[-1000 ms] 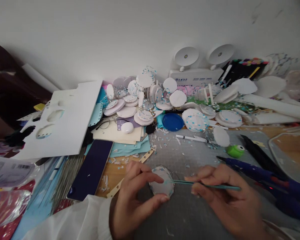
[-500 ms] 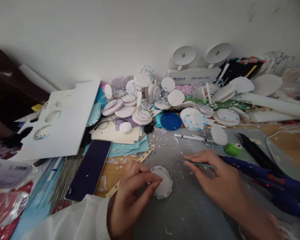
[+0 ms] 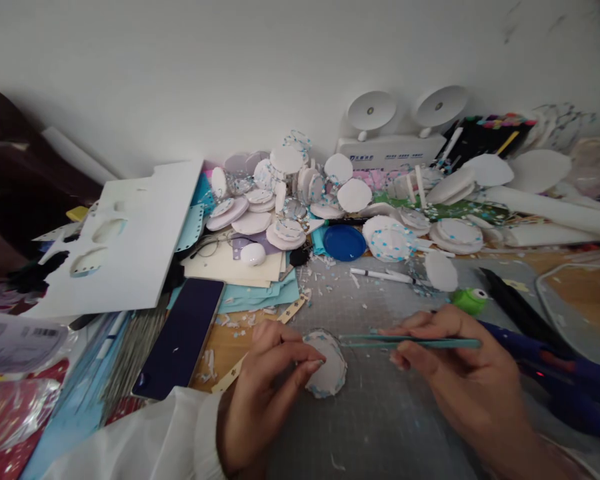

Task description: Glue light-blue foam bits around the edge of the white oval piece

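Blue lettering (image 3: 363,158) on the 2-lamp unit (image 3: 393,148) — illegible.

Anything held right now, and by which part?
Right hand: teal tweezers, around mid-length. Left hand: fingertips pinched at the white disc; any hold unclear.

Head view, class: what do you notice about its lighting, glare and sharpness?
Head view: glare streaks the clear plastic wrapper at lower left; head view: the right hand and tweezers look slightly soft; head view: the pale wall darkens into the top right corner.
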A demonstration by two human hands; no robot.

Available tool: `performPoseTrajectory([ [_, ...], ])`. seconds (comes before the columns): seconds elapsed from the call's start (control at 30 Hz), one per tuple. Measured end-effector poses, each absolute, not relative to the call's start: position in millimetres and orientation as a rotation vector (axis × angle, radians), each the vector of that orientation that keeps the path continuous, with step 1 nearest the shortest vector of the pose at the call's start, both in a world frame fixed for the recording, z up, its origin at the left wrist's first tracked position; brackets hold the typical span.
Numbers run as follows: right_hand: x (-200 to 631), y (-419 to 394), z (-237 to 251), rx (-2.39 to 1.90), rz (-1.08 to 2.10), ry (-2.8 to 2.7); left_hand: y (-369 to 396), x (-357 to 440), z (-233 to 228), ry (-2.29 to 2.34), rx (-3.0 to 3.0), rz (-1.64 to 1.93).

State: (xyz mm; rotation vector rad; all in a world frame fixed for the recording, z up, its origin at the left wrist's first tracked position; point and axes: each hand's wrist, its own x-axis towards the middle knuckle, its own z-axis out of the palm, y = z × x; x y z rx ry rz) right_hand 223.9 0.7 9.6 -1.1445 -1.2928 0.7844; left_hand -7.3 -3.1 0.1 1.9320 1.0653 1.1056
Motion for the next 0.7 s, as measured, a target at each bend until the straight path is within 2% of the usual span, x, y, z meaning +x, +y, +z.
performPoseTrajectory([
  [0.17,219.2,-0.4,9.5,-1.059,1.050,-1.256,-3.6,-7.6,0.0,1.050,2.013,1.076],
  [0.7,214.2,2.2,9.3,-1.095,1.398,-1.065,-4.2,-7.0,-0.3,0.991,2.123,1.080],
])
